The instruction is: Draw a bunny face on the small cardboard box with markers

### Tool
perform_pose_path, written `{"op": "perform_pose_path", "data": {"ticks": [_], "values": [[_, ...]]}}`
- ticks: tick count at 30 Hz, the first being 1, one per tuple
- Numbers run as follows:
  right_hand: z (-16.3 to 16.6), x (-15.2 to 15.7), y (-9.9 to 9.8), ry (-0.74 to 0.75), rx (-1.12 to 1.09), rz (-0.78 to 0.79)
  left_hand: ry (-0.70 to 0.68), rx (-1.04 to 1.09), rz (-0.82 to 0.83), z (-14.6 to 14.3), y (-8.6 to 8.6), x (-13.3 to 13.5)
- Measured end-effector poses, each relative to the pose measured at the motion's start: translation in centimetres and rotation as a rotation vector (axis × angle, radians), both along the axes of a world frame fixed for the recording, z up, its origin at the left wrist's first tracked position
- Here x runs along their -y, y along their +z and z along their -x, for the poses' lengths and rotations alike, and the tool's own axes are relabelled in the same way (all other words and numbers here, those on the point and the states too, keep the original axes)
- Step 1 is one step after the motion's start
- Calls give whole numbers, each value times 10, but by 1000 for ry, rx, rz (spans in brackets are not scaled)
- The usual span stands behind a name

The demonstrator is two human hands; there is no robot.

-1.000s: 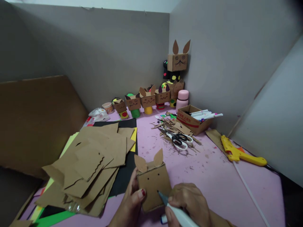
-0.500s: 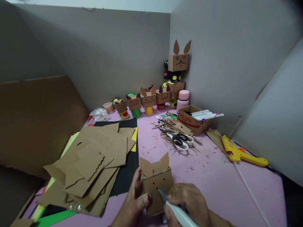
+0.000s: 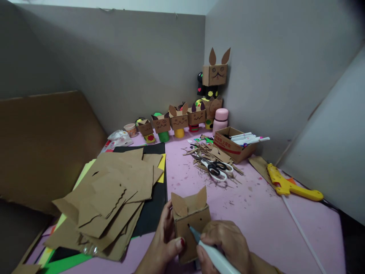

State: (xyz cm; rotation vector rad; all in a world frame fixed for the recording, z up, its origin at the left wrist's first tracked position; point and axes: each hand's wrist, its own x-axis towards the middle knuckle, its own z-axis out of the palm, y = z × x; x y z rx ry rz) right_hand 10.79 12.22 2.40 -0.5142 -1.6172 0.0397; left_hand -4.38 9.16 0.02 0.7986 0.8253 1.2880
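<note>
A small cardboard box (image 3: 186,247) with two pointed paper ears stands upright close to me, near the front of the table. Around its left side my left hand (image 3: 168,243) is closed, thumb on the front face. Two dark dots show on that face. In my right hand (image 3: 225,239) is a white marker (image 3: 213,255), gripped like a pen. The marker's grey tip meets the left dot, or hovers right at it; I cannot tell which. Part of a small item under the box is hidden.
Brown paper sheets (image 3: 114,186) lie piled at left. Scissors (image 3: 216,167) rest on paper scraps, beside a box of markers (image 3: 234,146). A yellow glue gun (image 3: 293,186) lies at right. Cardboard animal figures (image 3: 179,120) and a pink bottle (image 3: 221,121) line the back.
The eared box has shifted slightly right and down in my left hand. The marker tip, earlier just below and between the dots, is now at the left dot.
</note>
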Motion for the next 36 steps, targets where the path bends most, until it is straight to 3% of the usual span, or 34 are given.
{"op": "perform_pose_path", "data": {"ticks": [8,20,25,32,36], "values": [[-1,0,-4,-66,44,6,23,-49,-7,-2,2,0],[-1,-2,-13,7,54,21,74,-94,-17,-3,0,1],[-6,1,-11,-15,5,40,45,-54,-15,-4,2,1],[-7,3,-3,110,-62,84,-17,35,13,-1,6,1],[-2,-2,-9,128,-95,53,-9,111,28,-1,-2,2]]}}
